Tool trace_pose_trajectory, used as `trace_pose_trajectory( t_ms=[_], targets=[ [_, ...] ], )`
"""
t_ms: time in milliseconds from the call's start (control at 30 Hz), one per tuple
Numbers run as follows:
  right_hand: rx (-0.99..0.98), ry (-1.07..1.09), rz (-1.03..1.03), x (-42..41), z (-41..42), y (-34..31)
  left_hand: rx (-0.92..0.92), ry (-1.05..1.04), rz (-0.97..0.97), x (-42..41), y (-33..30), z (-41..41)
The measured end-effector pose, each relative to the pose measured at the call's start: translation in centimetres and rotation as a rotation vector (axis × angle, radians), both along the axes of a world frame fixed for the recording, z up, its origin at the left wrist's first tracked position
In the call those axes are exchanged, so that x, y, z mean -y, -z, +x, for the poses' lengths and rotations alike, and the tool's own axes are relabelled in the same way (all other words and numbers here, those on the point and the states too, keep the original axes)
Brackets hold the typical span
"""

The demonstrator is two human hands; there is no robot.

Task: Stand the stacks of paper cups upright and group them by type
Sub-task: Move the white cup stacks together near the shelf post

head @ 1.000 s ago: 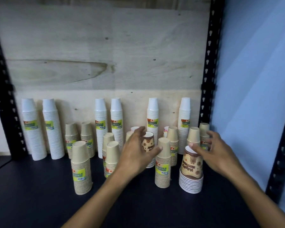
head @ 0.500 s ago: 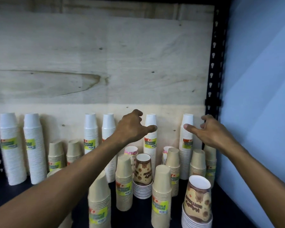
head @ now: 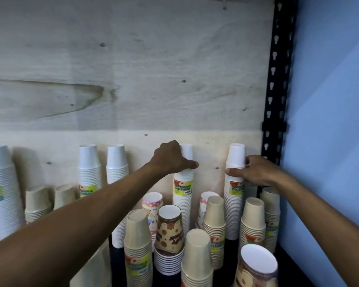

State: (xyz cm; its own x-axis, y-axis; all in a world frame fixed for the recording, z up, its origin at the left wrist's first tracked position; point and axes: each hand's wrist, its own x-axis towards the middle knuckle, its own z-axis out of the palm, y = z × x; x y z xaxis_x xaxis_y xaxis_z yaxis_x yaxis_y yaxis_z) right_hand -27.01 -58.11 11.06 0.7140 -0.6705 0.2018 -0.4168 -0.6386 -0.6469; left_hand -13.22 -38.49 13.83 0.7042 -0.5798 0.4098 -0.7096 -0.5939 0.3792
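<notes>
Tall white cup stacks stand upright against the plywood back. My left hand point(head: 173, 159) grips the top of the middle white stack point(head: 183, 191). My right hand point(head: 255, 171) clasps the rightmost white stack point(head: 234, 195) just under its top. Two more white stacks point(head: 90, 168) point(head: 117, 162) stand to the left, another point(head: 0, 183) at the far left. Kraft-brown stacks point(head: 138, 241) point(head: 196, 255) point(head: 214, 220) point(head: 253, 220) stand in front, with brown-printed stacks point(head: 170, 233) point(head: 257, 268) and pink-patterned stacks point(head: 152, 204) point(head: 203, 206) among them.
A black perforated shelf post point(head: 278, 79) rises at the right, with a blue wall point(head: 330, 121) beyond it. Two short kraft stacks point(head: 37, 201) point(head: 63, 195) stand at the back left. The cups sit close together on the dark shelf point(head: 117, 264).
Both hands have reached further back and closed on the tops of two white stacks. The view has moved closer to the shelf.
</notes>
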Motion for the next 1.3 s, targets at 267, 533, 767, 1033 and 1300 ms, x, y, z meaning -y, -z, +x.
trace_pose_trajectory(
  t_ms=[267,533,767,1033,1300],
  targets=[
    [0.031,0.006,0.026,0.1,0.7,0.5,-0.066,0.068,-0.008,-0.4,1.1,-0.2],
    [0.154,0.03,-0.011,-1.4,-0.2,-3.4,-0.006,0.037,-0.127,-1.7,-1.8,-0.3],
    [0.349,0.018,-0.137,-4.5,-2.4,-9.4,0.028,0.121,-0.388,-4.5,-6.9,-2.3],
    [0.573,-0.042,-0.386,-11.9,-4.6,-15.3,0.151,0.154,-0.6,-11.8,-12.6,-5.1],
    [0.712,-0.13,-0.486,-21.8,-5.0,-20.1,0.283,0.126,-0.646,-22.9,-17.0,-6.5]
  ],
)
